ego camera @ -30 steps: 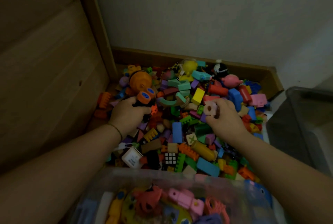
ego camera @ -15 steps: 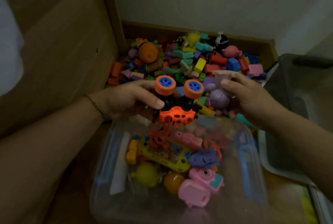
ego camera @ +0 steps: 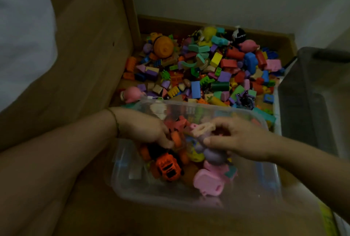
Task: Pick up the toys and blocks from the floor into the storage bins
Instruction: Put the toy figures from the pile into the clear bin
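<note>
A clear plastic storage bin (ego camera: 132,184) stands on the floor in front of me, holding several toys, among them a pink one (ego camera: 209,182). My left hand (ego camera: 149,131) is inside the bin, its fingers still curled on a wheel of the orange and black toy truck (ego camera: 167,166), which lies among the toys. My right hand (ego camera: 236,139) reaches in from the right and grips a purple toy figure with a pale pink top (ego camera: 210,153). Beyond the bin a heap of coloured blocks and toys (ego camera: 208,68) covers the floor in the corner.
A wooden panel (ego camera: 85,55) rises on the left and a wooden baseboard (ego camera: 189,25) runs along the white wall behind the heap. A dark grey bin (ego camera: 314,93) stands on the right. A round orange toy (ego camera: 163,46) and a pink toy (ego camera: 248,45) lie in the heap.
Both hands have moved from above the bin's far rim down into the bin. The orange truck now lies among the toys inside; the purple figure has come down with my right hand.
</note>
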